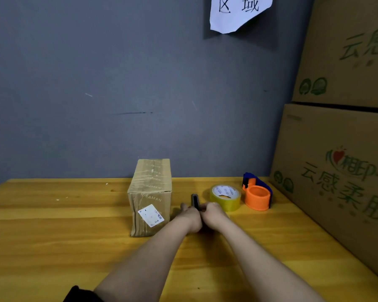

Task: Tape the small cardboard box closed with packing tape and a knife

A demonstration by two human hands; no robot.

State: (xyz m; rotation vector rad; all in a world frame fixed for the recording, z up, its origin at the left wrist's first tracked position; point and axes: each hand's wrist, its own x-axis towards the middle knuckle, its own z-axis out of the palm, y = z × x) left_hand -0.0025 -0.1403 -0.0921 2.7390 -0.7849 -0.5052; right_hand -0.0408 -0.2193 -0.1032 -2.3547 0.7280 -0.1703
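Note:
A small cardboard box (150, 192) stands on the wooden table (52, 225), its flaps down, with tape strips and a white label on its near face. Just right of it my left hand (189, 216) and my right hand (213, 214) meet, both closed around a dark knife (195, 201) whose end sticks up between them. A roll of yellowish packing tape (225, 196) lies flat right behind my right hand.
An orange and blue tape dispenser (257, 194) sits right of the roll. Two large printed cartons (336, 160) are stacked along the table's right side. A grey wall with a paper sign (238, 12) stands behind the table.

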